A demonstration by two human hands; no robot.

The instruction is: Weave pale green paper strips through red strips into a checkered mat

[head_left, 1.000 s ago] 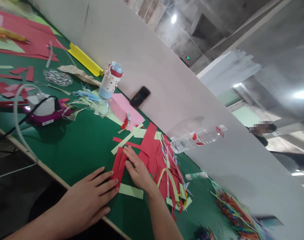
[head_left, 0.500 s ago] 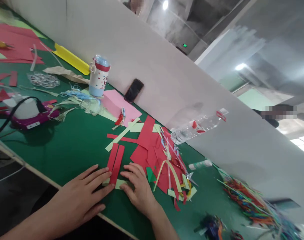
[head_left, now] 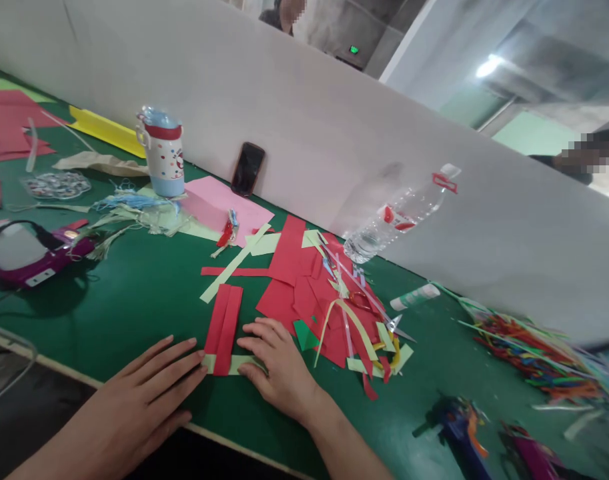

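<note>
Two red paper strips (head_left: pixel 225 320) lie side by side on the green tabletop, touching or slightly overlapping. A pale green paper strip (head_left: pixel 241 365) runs crosswise at their lower end; the right red strip covers part of it. My left hand (head_left: pixel 147 393) is open and flat, its fingertips at the pale strip's left end and the lower edge of the red strips. My right hand (head_left: pixel 279 363) is open with fingers apart, its thumb resting on the pale strip's right end. Neither hand grips anything.
Red paper scraps (head_left: pixel 289 293) lie beyond my right hand with scissors (head_left: pixel 400 327) at their edge. A glue stick (head_left: pixel 415 297), clear bottle (head_left: pixel 399 217), phone (head_left: pixel 248 168) and patterned cup (head_left: pixel 165 157) stand or lie farther back. Bundled colourful strips (head_left: pixel 534 360) are at right.
The gap between the two red strips has closed. My left hand has drawn back leftward off the strips; my right hand stays about where it was. The camera view has tilted.
</note>
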